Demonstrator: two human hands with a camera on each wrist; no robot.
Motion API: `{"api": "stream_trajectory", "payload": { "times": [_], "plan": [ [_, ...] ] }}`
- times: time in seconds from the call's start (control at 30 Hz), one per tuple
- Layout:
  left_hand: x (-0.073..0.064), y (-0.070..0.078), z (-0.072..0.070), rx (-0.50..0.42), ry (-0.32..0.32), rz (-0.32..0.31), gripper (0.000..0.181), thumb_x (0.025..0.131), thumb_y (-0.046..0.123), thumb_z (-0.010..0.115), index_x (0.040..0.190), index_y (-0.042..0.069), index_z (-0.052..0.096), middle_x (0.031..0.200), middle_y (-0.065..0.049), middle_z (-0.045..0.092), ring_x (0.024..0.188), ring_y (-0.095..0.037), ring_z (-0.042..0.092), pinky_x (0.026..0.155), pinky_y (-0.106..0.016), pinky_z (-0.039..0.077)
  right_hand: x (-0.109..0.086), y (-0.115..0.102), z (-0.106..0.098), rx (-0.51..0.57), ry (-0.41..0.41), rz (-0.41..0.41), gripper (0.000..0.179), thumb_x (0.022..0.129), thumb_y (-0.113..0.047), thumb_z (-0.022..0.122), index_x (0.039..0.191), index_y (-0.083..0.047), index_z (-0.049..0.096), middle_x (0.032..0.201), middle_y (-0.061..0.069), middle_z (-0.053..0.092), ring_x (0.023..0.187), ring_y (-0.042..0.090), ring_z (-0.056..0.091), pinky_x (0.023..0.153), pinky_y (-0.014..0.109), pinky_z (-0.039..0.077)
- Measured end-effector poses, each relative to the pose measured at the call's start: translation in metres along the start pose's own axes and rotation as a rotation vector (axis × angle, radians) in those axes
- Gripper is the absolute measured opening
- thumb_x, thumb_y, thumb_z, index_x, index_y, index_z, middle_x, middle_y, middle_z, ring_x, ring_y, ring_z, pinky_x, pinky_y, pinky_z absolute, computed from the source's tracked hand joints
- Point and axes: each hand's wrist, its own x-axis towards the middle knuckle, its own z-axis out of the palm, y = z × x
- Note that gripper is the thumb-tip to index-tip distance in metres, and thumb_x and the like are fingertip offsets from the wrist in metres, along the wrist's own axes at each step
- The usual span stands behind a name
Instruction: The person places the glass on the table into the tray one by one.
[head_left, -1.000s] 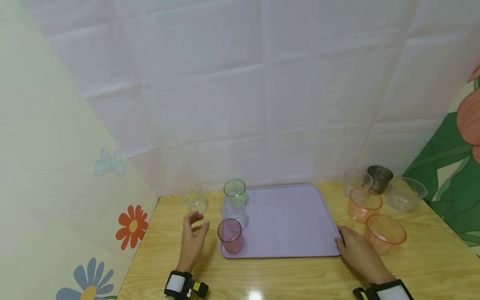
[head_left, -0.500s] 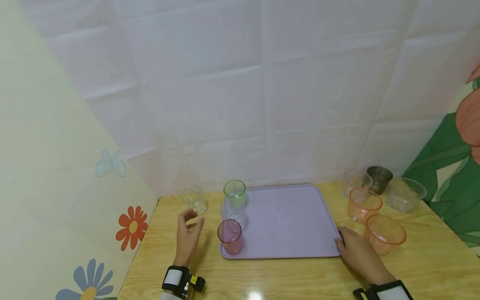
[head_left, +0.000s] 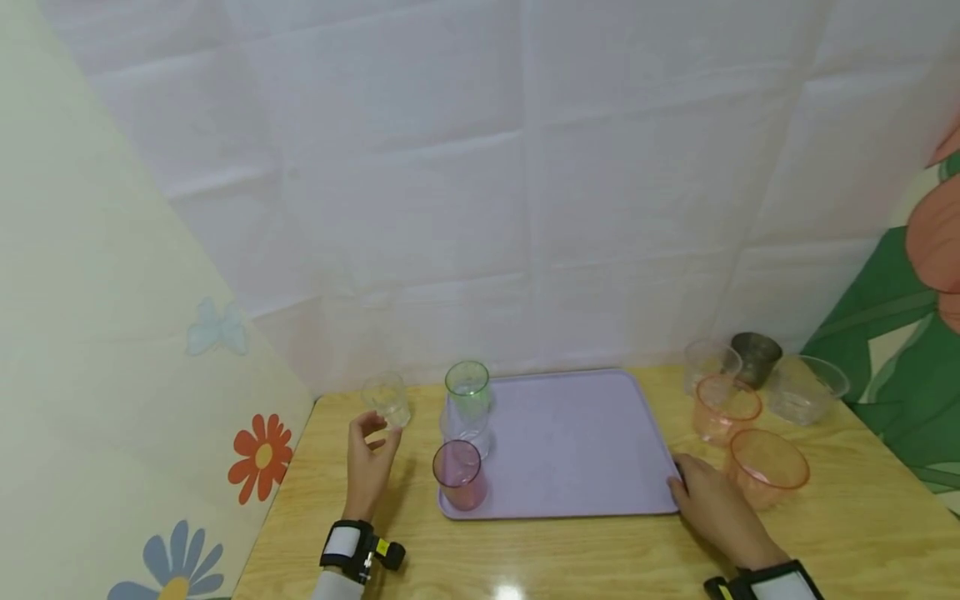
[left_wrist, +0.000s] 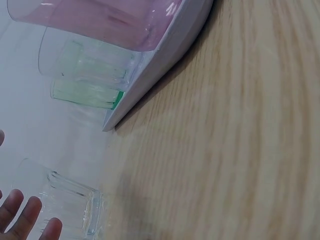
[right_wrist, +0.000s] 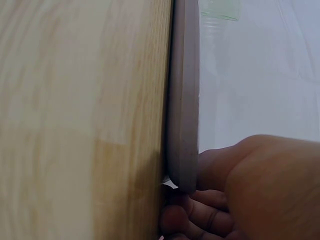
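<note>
My left hand [head_left: 369, 462] reaches close to a clear glass [head_left: 390, 402] at the table's back left, thumb and fingers apart. In the left wrist view its fingertips [left_wrist: 31, 206] overlap that clear glass [left_wrist: 75, 202], with nothing gripped. At the front right corner of a lilac tray [head_left: 577, 442], my right hand [head_left: 716, 508] grips the rim, thumb above and fingers curled below, as the right wrist view shows. Along the tray's left side stand a pink glass [head_left: 461, 483], another clear glass [head_left: 472, 437] and a green-rimmed glass [head_left: 468, 390].
To the right of the tray stand two orange bowls [head_left: 768, 475], clear containers [head_left: 806, 396] and a dark metal cup [head_left: 756, 358]. A white sheet [head_left: 525, 208] hangs behind the wooden table [head_left: 570, 558]. A wall with painted flowers [head_left: 262, 457] borders the left side.
My left hand has moved slightly left and forward, closer to the clear glass at the back left. The right hand keeps its grip on the tray, which stays in place.
</note>
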Motion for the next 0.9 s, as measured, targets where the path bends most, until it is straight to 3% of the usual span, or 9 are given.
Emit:
{"api": "stream_trajectory", "payload": {
  "times": [0.27,0.53,0.9],
  "plan": [
    [0.016,-0.035,0.001,0.019,0.03,-0.037,0.055,0.088,0.01,0.07,0.131,-0.006,0.039,0.116,-0.023,0.049,0.11,-0.034,0.048,0.089,-0.059,0.045,0.001,-0.001,0.0,-0.012,0.008,-0.011,0.025,0.083,-0.005,0.067,0.102,0.009,0.06,0.087,0.02,0.065,0.081,0.037,0.063,0.065,0.053,0.052],
    [0.024,-0.042,-0.004,0.051,0.035,-0.055,0.058,0.088,0.019,0.07,0.131,-0.002,0.037,0.114,-0.014,0.046,0.107,-0.025,0.048,0.087,-0.045,0.047,0.002,-0.002,-0.002,-0.006,-0.021,0.012,0.025,0.084,-0.005,0.066,0.103,0.01,0.059,0.089,0.021,0.064,0.083,0.038,0.062,0.067,0.054,0.052],
    [0.026,-0.048,-0.004,0.105,0.055,-0.077,0.067,0.085,0.024,0.073,0.133,-0.003,0.034,0.117,-0.016,0.039,0.107,-0.029,0.044,0.087,-0.048,0.046,0.001,-0.002,-0.002,-0.014,-0.024,0.012,0.029,0.084,-0.006,0.067,0.105,0.012,0.058,0.091,0.023,0.065,0.085,0.039,0.063,0.068,0.055,0.052]
  ]
}}
